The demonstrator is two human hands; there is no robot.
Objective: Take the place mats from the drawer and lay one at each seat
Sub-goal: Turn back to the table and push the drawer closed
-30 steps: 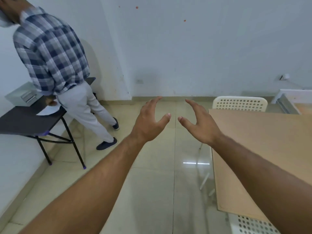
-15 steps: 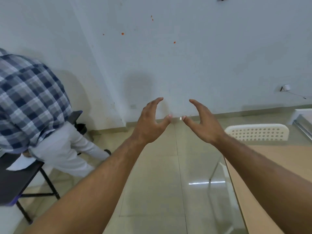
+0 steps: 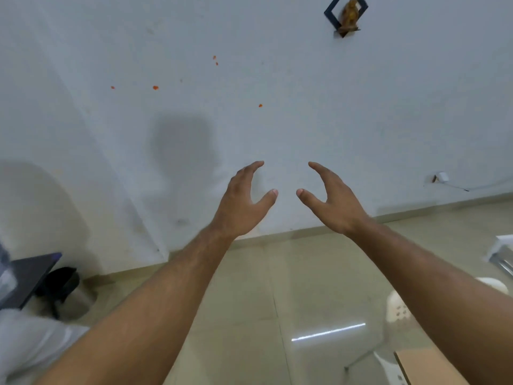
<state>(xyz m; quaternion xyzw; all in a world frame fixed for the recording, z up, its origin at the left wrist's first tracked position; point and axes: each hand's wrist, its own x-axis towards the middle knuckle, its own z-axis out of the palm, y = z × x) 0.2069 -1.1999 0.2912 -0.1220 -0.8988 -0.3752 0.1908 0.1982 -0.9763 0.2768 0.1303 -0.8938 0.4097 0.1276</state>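
Both my arms stretch forward in front of a pale wall. My left hand (image 3: pixel 244 201) and my right hand (image 3: pixel 333 201) are held up side by side, palms facing each other, fingers loosely spread, and they hold nothing. No place mat and no drawer are in view. A corner of the wooden table (image 3: pixel 402 365) shows at the bottom right, with the top of a white perforated chair (image 3: pixel 399 307) behind my right forearm.
A black side table (image 3: pixel 25 276) stands at the left edge, with a person's pale trouser leg (image 3: pixel 30 343) below it. A white unit (image 3: pixel 502 254) sits at the right edge. A small wall ornament (image 3: pixel 347 15) hangs high up. Glossy beige floor tiles (image 3: pixel 249 315) lie ahead.
The view has tilted upward, so the wall fills more of the frame and the table, the chair and the other person have slid down and out. My hands keep the same empty pose.
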